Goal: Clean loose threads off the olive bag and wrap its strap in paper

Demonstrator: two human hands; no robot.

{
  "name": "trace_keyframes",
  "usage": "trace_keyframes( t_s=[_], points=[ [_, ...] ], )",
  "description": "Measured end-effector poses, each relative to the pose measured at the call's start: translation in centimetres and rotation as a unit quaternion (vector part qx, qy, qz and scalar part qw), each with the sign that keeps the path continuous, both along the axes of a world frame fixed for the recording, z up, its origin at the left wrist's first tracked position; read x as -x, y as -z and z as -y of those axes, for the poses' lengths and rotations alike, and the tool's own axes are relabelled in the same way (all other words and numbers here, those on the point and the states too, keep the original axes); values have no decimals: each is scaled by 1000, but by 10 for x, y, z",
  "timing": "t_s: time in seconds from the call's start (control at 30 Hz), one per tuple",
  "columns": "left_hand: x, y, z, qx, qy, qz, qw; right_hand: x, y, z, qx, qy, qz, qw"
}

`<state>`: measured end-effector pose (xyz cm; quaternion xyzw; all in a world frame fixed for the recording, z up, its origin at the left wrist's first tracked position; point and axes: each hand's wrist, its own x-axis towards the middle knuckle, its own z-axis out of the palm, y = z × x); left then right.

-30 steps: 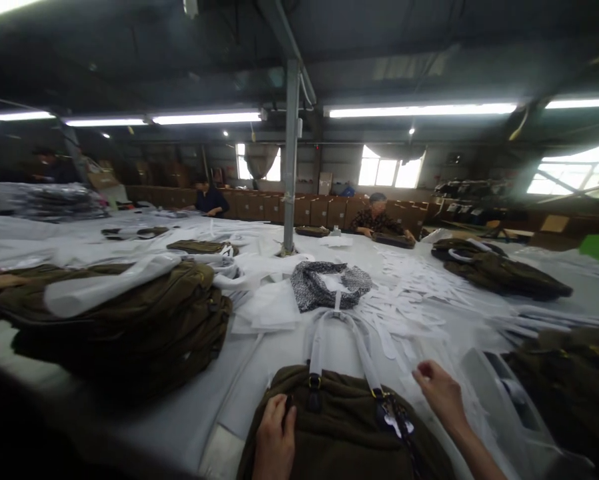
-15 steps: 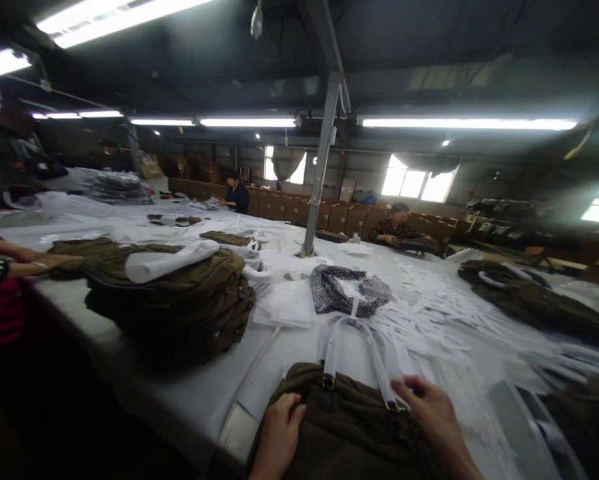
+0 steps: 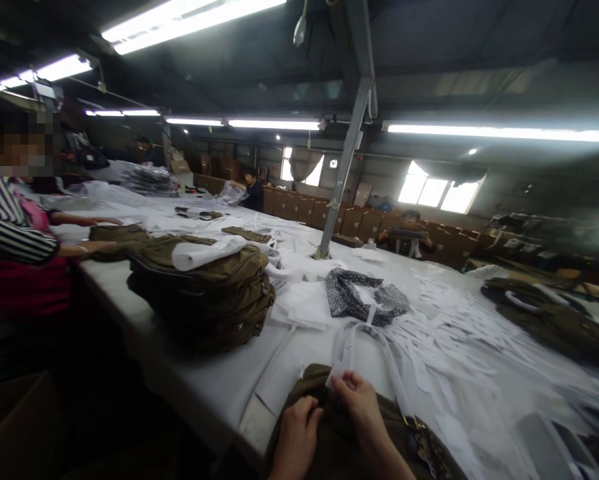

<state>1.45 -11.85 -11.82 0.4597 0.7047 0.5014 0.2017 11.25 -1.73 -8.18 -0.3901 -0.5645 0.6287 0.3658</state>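
Note:
An olive-brown bag [image 3: 324,453] lies before me at the near table edge, its handles [image 3: 387,343] wrapped in white and pointing away from me. My left hand [image 3: 297,430] is closed on the fabric at the bag's upper left. Close beside it, my right hand [image 3: 359,403] pinches a small white piece of wrapping [image 3: 335,375] near the base of the left handle. That handle's buckle is hidden behind my fingers. A gold-coloured buckle [image 3: 408,421] shows at the right handle's base, with a dark patterned piece [image 3: 424,443] hanging beside it.
Stacked olive bags [image 3: 204,287] stand to the left, a white roll [image 3: 207,252] on top. Beyond my bag lie a black-and-white patterned cloth [image 3: 344,293] and scattered white strips [image 3: 444,327]. A post [image 3: 347,160] rises from the table. A co-worker in striped sleeves [image 3: 14,227] works at left.
My right hand has moved left from the right handle's buckle to the left handle's base and now pinches a white piece. The view has turned left, showing more of the co-worker.

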Motion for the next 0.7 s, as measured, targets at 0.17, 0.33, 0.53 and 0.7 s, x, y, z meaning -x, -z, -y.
trace_keyframes(
  t_s=[0.17,0.33,0.53,0.7],
  points=[
    [0,-2,1,-3,0,19,1000,4,3,1,-16,-44,10,999],
    [0,-6,1,-5,4,21,1000,5,2,3,-57,-126,14,990],
    [2,-4,0,-6,9,66,998,3,5,5,-198,-153,92,964],
    [1,-4,0,-52,27,240,969,3,10,3,-278,-130,163,938]
  ],
)
